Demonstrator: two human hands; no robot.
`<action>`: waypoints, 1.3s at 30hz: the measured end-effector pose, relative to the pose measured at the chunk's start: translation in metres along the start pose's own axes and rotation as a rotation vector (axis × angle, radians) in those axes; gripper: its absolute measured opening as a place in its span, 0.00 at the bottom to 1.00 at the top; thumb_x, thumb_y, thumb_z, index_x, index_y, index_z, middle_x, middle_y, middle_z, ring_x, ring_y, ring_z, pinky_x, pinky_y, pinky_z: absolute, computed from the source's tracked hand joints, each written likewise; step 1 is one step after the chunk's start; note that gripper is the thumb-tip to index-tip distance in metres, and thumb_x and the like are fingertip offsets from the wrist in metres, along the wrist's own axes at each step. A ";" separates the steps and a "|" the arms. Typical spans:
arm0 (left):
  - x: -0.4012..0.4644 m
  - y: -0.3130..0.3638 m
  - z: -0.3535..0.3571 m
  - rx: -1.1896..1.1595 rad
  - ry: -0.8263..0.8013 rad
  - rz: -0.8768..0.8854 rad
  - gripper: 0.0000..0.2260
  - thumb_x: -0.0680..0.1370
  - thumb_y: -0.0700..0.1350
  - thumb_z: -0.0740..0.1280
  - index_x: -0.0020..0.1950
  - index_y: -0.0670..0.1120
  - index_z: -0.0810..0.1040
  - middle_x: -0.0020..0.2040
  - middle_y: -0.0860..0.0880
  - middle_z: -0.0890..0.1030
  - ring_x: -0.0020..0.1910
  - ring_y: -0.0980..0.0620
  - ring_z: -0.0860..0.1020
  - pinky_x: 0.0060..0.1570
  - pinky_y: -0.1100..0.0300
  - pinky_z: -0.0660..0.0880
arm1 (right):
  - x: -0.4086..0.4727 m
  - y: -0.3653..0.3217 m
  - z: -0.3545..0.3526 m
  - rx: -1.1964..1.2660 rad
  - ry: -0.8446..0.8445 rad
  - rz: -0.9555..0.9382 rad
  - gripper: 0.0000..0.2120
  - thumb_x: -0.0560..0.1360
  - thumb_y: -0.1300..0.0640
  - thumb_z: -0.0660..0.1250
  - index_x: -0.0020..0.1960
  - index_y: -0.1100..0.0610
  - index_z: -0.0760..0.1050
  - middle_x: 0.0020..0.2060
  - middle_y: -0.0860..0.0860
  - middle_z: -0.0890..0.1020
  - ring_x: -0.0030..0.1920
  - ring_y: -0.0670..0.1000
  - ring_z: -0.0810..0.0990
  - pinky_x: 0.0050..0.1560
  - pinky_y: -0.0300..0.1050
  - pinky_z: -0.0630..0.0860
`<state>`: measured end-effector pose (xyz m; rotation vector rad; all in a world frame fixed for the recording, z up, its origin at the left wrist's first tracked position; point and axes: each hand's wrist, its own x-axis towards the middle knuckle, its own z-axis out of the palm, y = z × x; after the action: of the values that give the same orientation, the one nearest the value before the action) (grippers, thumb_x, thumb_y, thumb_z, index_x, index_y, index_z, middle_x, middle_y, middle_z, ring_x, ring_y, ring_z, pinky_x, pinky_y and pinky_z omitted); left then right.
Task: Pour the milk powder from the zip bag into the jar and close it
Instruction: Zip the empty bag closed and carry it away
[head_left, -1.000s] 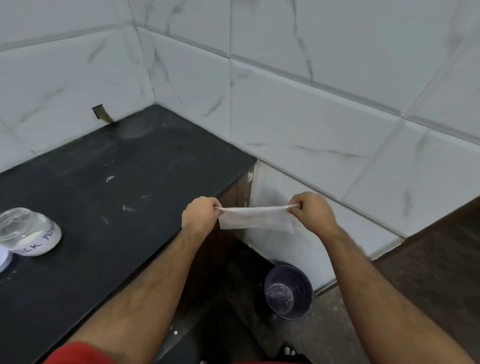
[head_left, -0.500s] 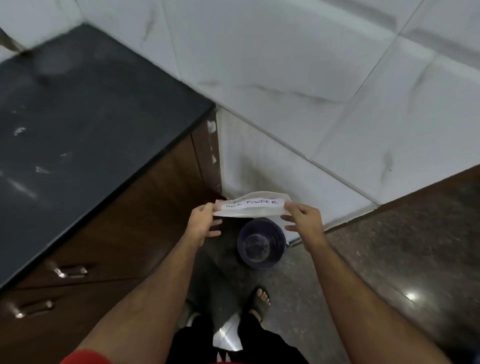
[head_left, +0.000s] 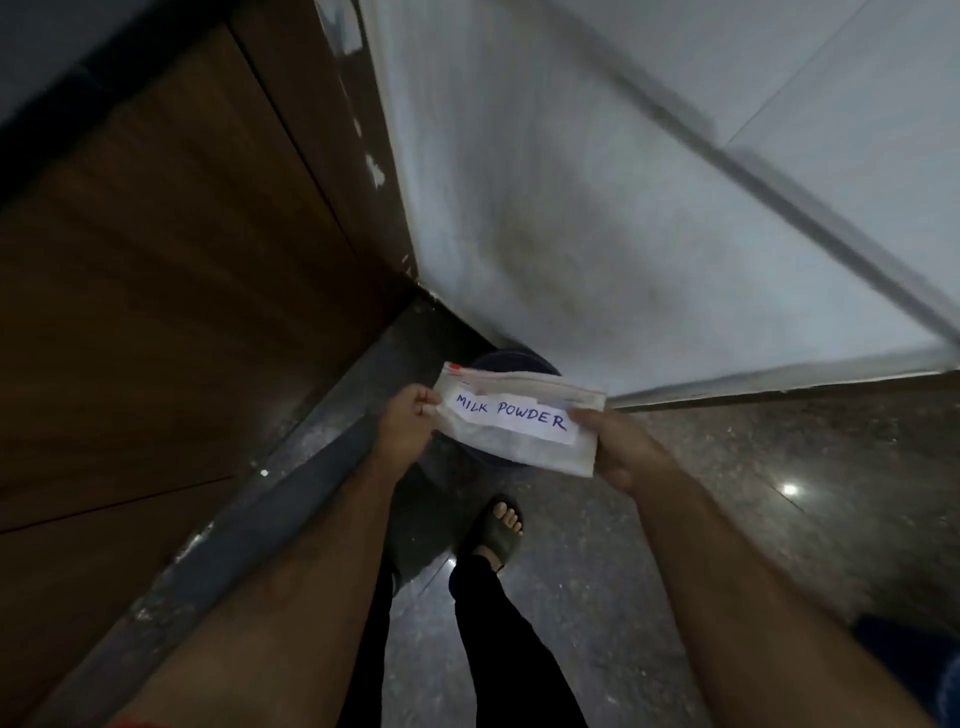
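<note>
The zip bag (head_left: 519, 421) is a flat, limp clear pouch with a white label reading MILK POWDER. I hold it face up between both hands, low over the floor. My left hand (head_left: 405, 428) pinches its left edge. My right hand (head_left: 626, 449) grips its right edge. Directly beneath the bag stands a dark purple bin (head_left: 511, 361), mostly covered by the bag. The jar is out of view.
Brown wooden cabinet fronts (head_left: 171, 291) fill the left side, with a grey plinth strip along their base. A white tiled wall (head_left: 623, 197) rises behind the bin. The floor (head_left: 779, 493) is dark polished stone. My sandalled foot (head_left: 498, 525) stands just behind the bin.
The view has swung down from the counter to the floor, so the jar has left the frame. Both hands carried the bag down over the bin and turned its label upward.
</note>
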<state>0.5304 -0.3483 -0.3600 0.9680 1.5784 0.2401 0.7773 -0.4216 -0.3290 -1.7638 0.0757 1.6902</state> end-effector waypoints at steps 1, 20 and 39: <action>0.012 -0.008 0.007 -0.022 -0.007 -0.032 0.13 0.78 0.31 0.63 0.58 0.46 0.76 0.58 0.44 0.79 0.56 0.44 0.79 0.53 0.49 0.78 | 0.014 0.009 -0.005 -0.029 0.036 -0.007 0.15 0.80 0.63 0.65 0.66 0.63 0.76 0.41 0.54 0.88 0.39 0.52 0.86 0.44 0.51 0.83; 0.157 -0.123 0.178 -0.011 -0.183 -0.182 0.24 0.81 0.38 0.64 0.77 0.41 0.64 0.72 0.43 0.71 0.70 0.43 0.71 0.64 0.55 0.69 | 0.263 0.136 -0.012 -0.115 0.365 -0.065 0.05 0.77 0.69 0.66 0.46 0.61 0.78 0.44 0.62 0.83 0.41 0.60 0.82 0.39 0.50 0.79; 0.015 -0.015 -0.024 0.544 -0.155 0.202 0.26 0.82 0.47 0.65 0.78 0.45 0.64 0.79 0.45 0.64 0.77 0.45 0.63 0.75 0.52 0.62 | 0.047 0.020 0.114 -1.175 0.093 -0.491 0.25 0.80 0.47 0.63 0.74 0.56 0.70 0.67 0.57 0.79 0.65 0.61 0.77 0.63 0.57 0.75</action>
<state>0.5028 -0.3389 -0.3742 1.5316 1.4275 -0.1357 0.6766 -0.3604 -0.3709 -2.3351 -1.4422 1.3105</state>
